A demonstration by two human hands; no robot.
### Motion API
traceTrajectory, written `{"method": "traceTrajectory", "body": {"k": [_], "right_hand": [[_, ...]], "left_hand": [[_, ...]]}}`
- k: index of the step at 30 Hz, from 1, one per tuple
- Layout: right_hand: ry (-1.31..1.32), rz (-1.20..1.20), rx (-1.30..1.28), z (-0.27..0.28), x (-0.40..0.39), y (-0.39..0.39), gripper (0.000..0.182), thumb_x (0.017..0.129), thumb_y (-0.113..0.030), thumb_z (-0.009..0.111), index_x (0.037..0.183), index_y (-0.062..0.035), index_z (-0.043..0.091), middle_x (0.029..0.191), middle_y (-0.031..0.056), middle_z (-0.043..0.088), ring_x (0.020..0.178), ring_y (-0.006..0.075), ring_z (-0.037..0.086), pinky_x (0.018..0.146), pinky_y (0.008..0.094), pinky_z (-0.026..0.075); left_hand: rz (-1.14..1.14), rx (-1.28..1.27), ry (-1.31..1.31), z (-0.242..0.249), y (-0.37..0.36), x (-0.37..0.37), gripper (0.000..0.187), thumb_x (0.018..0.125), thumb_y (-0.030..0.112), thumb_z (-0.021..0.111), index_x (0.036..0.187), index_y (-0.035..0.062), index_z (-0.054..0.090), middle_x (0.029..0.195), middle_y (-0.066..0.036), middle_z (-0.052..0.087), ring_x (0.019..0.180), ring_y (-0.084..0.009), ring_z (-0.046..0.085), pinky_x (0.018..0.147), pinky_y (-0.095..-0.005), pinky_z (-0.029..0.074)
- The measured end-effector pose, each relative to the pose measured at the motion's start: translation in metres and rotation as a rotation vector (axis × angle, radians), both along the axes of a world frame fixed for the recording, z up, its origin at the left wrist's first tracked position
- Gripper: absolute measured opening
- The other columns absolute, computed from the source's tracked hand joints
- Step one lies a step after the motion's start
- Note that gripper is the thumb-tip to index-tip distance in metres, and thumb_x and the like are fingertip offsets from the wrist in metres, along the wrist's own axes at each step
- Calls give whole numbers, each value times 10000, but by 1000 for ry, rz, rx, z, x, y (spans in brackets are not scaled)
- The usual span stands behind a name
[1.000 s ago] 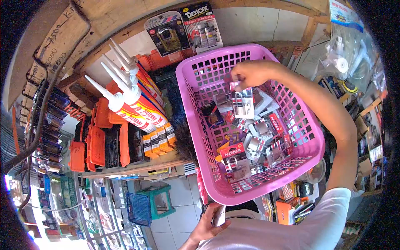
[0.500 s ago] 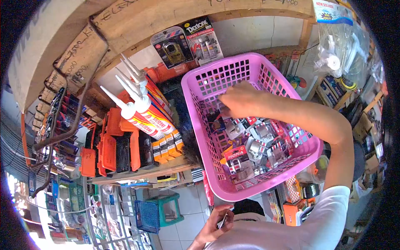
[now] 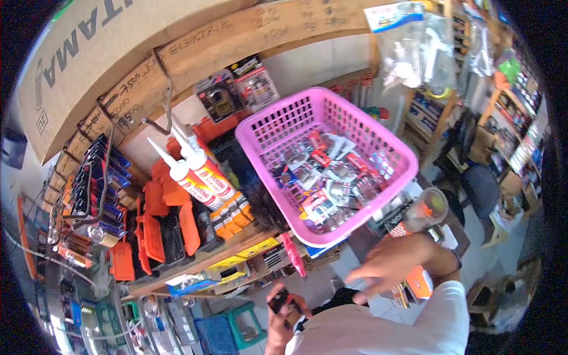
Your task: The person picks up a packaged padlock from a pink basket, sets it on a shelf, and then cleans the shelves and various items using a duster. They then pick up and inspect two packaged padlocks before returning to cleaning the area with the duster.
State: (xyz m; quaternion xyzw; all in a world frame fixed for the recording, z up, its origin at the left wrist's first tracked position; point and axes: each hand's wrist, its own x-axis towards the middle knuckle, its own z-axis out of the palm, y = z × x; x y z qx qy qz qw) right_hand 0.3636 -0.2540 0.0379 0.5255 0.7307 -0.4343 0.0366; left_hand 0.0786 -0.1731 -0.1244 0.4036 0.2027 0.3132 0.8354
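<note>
My right hand point(image 3: 397, 264) is below the pink basket's front right corner, close to my white shirt, with its fingers apart and nothing visible in it. Down at the lower middle, my left hand point(image 3: 285, 313) is wrapped round a small dark object point(image 3: 278, 300) that I cannot make out. The pink plastic basket point(image 3: 327, 238) stands tilted in view and holds several small packages point(image 3: 340, 190) with red, white and silvery parts.
Silicone tubes point(image 3: 204, 184), small orange boxes point(image 3: 232, 216) and orange cases point(image 3: 152, 236) stand on the wooden shelf left of the basket. A clear container point(image 3: 427, 208) is at its right. Plastic bags point(image 3: 408, 53) hang above; a green stool point(image 3: 245, 325) stands below.
My right hand has come out of the basket and moved down towards my body, its fingers now apart. The view has shifted, and my left hand appears slightly further left.
</note>
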Motion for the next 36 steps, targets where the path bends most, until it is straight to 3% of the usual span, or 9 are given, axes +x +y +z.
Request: {"method": "traceTrajectory", "body": {"k": [6,8,10,12,18,26,29,32,36], "right_hand": [[611,-525,127,-156,-59,47,769,935,-610,431,1357,28,357,1288,196,500,1138,280,532,873,397,483],[929,-922,-5,-169,-82,69,657,965,-477,499,1417,-35,319,1034,106,612,980,187,600,843,312,497],[1272,-1077,73,-190,-97,89,432,950,-484,526,1135,-93,536,801,11,563,679,113,557,611,266,477],[1672,-1133,-131,-186,-104,90,265,953,-414,555,1045,-166,555,611,-77,376,489,40,375,441,215,311],[1466,-1484,120,-173,-188,46,295,967,-389,535,1140,-154,497,569,-62,339,430,43,315,377,224,219],[1151,-1398,407,-272,-277,-65,364,978,-392,511,1179,-89,509,598,-18,422,454,45,347,412,220,268],[618,-877,445,-268,-273,-88,502,934,-327,598,1348,-75,470,1013,96,654,779,168,623,741,311,514],[463,-802,152,-240,-281,-86,520,916,-287,620,1375,-95,467,1166,125,643,938,192,643,849,315,494],[543,-968,52,-246,-290,-88,601,907,-243,625,1440,-116,378,1249,147,606,1118,232,615,931,337,475]], "left_hand": [[78,-163,3,-13,15,-30,516,914,363,520,1357,116,424,881,-123,596,737,-261,605,623,-416,509],[43,-476,-105,-28,24,-36,422,926,332,504,1307,154,480,900,-99,600,763,-253,592,675,-419,487],[65,-493,-148,-39,29,-39,343,932,327,492,1244,188,523,908,-91,603,798,-260,590,715,-434,467],[4,-585,-152,-69,38,-50,301,937,335,478,1199,205,549,923,-100,611,820,-278,586,727,-447,468],[53,-758,-346,-84,49,-94,388,930,424,465,1204,171,572,1002,-147,635,877,-336,599,774,-488,475],[297,-541,-546,-68,85,-149,510,916,566,436,1195,165,582,1082,-134,631,1004,-358,592,865,-522,462],[385,-517,-463,-68,102,-164,562,920,600,390,1276,193,545,1168,-140,614,1093,-359,565,915,-545,438],[504,-285,-268,-65,105,-175,602,938,591,341,1421,237,408,1271,-129,570,1157,-348,531,935,-556,429],[451,-482,-588,-51,118,-187,610,969,561,286,1431,176,385,1307,-121,542,1165,-328,538,918,-566,448]]}}
